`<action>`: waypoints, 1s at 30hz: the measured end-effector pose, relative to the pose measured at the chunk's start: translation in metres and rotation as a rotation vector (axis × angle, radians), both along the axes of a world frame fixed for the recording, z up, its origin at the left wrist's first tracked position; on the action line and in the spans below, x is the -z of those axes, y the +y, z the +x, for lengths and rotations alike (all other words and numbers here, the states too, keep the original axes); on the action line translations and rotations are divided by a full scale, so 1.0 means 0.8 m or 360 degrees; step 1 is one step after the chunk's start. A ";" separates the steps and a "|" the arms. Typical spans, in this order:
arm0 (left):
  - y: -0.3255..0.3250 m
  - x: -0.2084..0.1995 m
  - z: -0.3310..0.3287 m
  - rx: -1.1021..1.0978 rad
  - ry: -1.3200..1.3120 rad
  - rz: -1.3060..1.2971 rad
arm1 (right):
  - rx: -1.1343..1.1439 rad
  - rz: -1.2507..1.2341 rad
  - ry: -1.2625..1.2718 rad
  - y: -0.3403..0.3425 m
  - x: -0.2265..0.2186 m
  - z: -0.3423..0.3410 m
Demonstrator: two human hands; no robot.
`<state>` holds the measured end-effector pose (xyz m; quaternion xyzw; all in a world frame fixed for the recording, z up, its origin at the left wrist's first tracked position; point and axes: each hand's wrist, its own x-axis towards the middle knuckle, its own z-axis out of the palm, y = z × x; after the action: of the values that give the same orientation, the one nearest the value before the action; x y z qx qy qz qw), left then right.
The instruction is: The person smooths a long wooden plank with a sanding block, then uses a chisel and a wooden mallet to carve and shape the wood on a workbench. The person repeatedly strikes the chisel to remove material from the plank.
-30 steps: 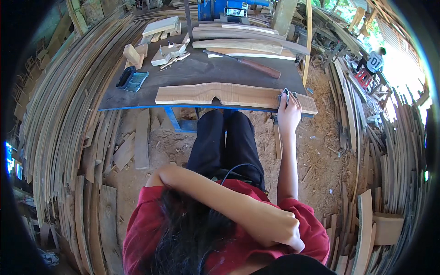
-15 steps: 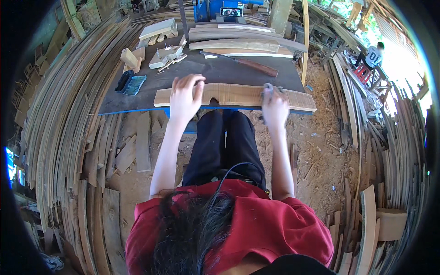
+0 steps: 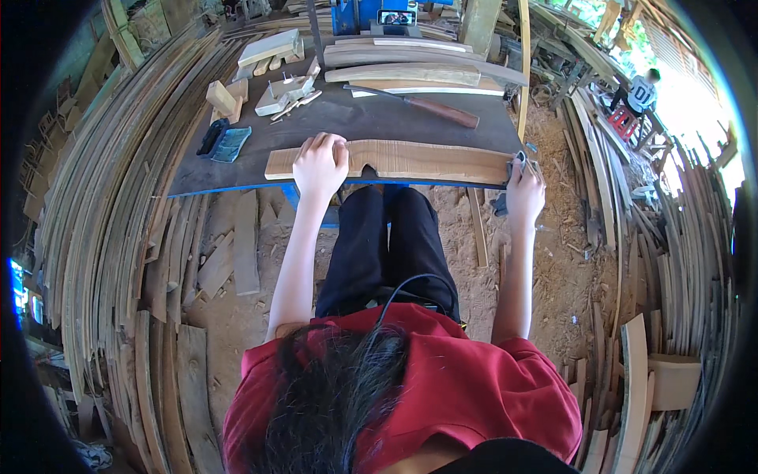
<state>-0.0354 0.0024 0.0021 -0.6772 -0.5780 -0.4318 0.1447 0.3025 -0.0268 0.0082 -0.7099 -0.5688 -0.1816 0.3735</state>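
Observation:
A long wooden board (image 3: 438, 160) with a small notch in its near edge lies along the front of the dark table. The fingers of my left hand (image 3: 320, 167) are bent over the board, left of the notch, and hold it. At the board's right end is my right hand (image 3: 526, 191), closed on a grey-blue sheet (image 3: 498, 205) that shows at the fingers and hangs below the table edge. Whether the sheet is cloth or sandpaper I cannot tell.
On the dark table (image 3: 276, 144) lie a blue-green folded piece (image 3: 231, 144), wood blocks (image 3: 227, 99), a long wooden-handled tool (image 3: 442, 112) and stacked boards (image 3: 410, 75). Wood strips (image 3: 134, 158) line the left side. Another person (image 3: 641, 95) sits far right.
My right hand has moved right along the board to its end with the grey-blue sheet. My left hand has come down onto the board and closed on it.

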 end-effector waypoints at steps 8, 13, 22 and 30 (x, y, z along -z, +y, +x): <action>0.001 -0.003 0.007 -0.0017 -0.0009 -0.0027 | -0.0853 0.0250 -0.0120 0.001 0.012 -0.156; -0.002 -0.003 0.001 -0.0022 -0.0047 -0.0045 | -0.0696 -0.0112 -0.0038 -0.017 0.003 -0.102; 0.001 -0.004 0.010 -0.0020 0.0039 0.0021 | -0.0412 -0.0065 0.0070 0.007 -0.006 -0.099; 0.001 -0.001 0.012 -0.0114 -0.0006 0.0123 | -0.0888 0.0096 -0.0060 -0.007 -0.003 -0.134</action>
<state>-0.0256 0.0031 0.0026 -0.6490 -0.5851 -0.4497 0.1850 0.1955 -0.0320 0.0105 -0.5110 -0.7434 -0.1019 0.4192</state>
